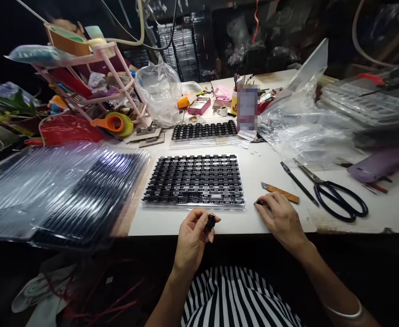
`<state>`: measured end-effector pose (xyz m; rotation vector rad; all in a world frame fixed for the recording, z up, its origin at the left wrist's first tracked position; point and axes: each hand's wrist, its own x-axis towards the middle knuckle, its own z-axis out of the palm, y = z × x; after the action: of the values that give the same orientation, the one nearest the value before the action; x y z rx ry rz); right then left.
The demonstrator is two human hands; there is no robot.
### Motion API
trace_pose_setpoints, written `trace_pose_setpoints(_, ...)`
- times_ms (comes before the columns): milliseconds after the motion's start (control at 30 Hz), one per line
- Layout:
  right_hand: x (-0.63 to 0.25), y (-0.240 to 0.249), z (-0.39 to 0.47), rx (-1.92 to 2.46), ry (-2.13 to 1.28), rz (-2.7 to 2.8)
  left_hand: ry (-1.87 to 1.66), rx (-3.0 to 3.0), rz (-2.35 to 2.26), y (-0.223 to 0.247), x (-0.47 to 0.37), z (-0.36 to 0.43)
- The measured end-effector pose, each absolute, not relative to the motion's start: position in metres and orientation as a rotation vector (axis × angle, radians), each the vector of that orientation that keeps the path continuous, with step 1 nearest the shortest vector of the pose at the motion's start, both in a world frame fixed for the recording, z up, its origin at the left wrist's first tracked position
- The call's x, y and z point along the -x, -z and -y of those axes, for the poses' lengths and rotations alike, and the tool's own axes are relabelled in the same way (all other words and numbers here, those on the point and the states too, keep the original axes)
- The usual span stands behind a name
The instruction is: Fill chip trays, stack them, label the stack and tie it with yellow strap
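My left hand is closed at the table's front edge, pinching a small black part between thumb and fingers. To the right, my right hand rests low over the white tabletop with its thumb and forefinger together. A tiny dark piece shows at those fingertips, too small to name. Just beyond my hands lies a clear plastic tray filled with rows of black parts. An orange box cutter lies right behind my right hand.
Scissors and a black pen-like tool lie at right. Wrapped trays are stacked at left. Another filled tray sits farther back, near a pink rack and plastic bags.
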<state>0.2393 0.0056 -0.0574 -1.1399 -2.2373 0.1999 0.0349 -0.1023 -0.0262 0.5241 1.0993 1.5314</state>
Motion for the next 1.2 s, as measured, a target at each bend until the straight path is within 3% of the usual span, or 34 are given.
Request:
trace_pose_setpoints(200, -0.234, 0.059, -0.003, 1.186, -0.129, 2.208, -1.533, -0.514, -1.108, 0.027, -0.036, 0.104)
trace_pose_setpoints(400, -0.209, 0.033, 0.026, 0.923, -0.615, 2.023, -1.546, -0.553, -1.141, 0.031, -0.04, 0.103)
trace_pose_setpoints(567, -0.178, 0.021, 0.053, 0.643, -0.816, 1.959, -1.551, -0.598, -1.204, 0.032, -0.046, 0.104)
trace_pose_setpoints(1200, -0.166, 0.034, 0.057, 0.653, -0.751, 1.972, -1.54, -0.68, -1.376, 0.029, -0.048, 0.102)
